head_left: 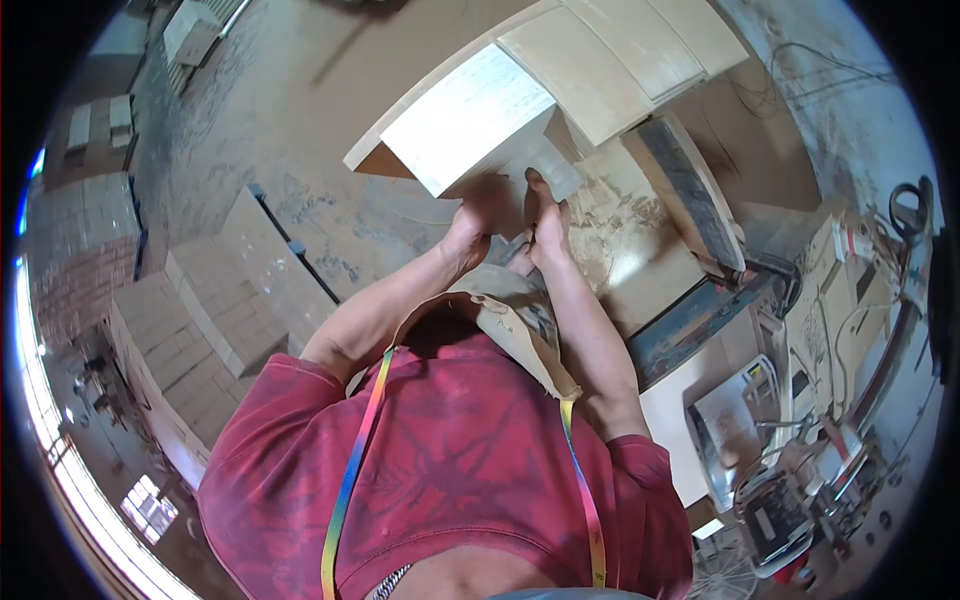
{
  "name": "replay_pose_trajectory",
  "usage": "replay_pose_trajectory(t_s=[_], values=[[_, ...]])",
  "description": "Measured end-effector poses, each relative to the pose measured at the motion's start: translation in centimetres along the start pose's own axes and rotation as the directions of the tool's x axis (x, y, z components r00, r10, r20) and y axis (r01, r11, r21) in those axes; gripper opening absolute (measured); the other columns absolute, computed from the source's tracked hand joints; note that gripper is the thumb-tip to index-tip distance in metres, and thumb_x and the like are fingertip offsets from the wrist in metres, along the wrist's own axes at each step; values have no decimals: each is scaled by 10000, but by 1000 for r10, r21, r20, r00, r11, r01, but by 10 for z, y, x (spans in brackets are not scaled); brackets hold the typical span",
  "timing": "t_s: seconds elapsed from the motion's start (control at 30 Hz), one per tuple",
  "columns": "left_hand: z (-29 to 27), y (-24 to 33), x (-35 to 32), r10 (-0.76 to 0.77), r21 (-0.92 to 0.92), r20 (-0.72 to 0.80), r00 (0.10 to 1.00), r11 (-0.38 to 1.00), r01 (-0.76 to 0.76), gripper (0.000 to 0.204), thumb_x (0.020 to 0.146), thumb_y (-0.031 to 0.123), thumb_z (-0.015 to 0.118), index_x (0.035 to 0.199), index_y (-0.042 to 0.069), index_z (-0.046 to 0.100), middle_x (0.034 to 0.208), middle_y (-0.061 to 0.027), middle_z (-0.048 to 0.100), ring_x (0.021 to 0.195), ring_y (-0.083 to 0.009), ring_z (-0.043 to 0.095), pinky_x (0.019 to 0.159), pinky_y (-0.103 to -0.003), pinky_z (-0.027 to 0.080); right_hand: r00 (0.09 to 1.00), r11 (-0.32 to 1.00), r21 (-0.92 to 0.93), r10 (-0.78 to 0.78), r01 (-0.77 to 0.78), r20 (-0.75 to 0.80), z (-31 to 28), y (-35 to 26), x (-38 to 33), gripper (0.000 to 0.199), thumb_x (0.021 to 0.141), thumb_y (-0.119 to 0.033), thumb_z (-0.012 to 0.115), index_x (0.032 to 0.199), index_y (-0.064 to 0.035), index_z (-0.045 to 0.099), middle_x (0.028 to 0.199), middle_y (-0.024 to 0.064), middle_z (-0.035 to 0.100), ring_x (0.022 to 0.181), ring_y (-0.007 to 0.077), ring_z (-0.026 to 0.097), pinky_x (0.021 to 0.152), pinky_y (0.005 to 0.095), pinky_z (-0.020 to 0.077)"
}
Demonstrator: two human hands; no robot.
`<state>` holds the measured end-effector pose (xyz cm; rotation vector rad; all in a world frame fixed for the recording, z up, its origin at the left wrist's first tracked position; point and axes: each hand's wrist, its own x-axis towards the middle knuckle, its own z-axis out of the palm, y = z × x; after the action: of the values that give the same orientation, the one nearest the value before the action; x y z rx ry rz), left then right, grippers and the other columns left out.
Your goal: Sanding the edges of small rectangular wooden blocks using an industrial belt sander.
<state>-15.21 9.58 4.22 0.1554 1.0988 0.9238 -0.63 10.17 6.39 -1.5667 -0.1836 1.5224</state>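
Observation:
In front of my body both hands are raised to the near edge of a pale rectangular panel (468, 110), its upper face brightly lit and its near side in shadow. My left hand (478, 222) is at the panel's near left corner, its fingers dark and partly hidden. My right hand (547, 218) grips the near right part, with the thumb lying up against the shaded side and the other fingers out of sight. A tan apron (510, 325) with rainbow-coloured straps bulges out just below my wrists.
Beyond the panel runs a row of tan boards (590, 75). To the right stand an upright dark-faced board (685, 190), a dusty bench (690, 320) and cluttered tools (800, 500). Stacked boards (210, 300) rise at left. Dust covers the floor (300, 130).

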Motion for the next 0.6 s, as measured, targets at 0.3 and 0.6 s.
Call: replay_pose_trajectory(t_s=[0.3,0.6], values=[[4,-37,29,99,149,-191,977,986,-71,184,979,178,762,1096,39,788,940,-45,739,812,-140,629,718,-308,519,984,988,122,77,-98,163,-39,26,66,436,1070,-323,715,1414,-55,719,1262,67,771,1055,162,722,896,287,572],[55,-91,139,81,525,-313,946,845,101,449,930,397,723,888,-51,724,816,-115,683,695,-254,558,620,-448,505,925,972,-132,228,-196,305,-96,-39,122,527,1064,-581,656,1455,-231,704,1285,22,737,1044,191,701,846,337,580]])
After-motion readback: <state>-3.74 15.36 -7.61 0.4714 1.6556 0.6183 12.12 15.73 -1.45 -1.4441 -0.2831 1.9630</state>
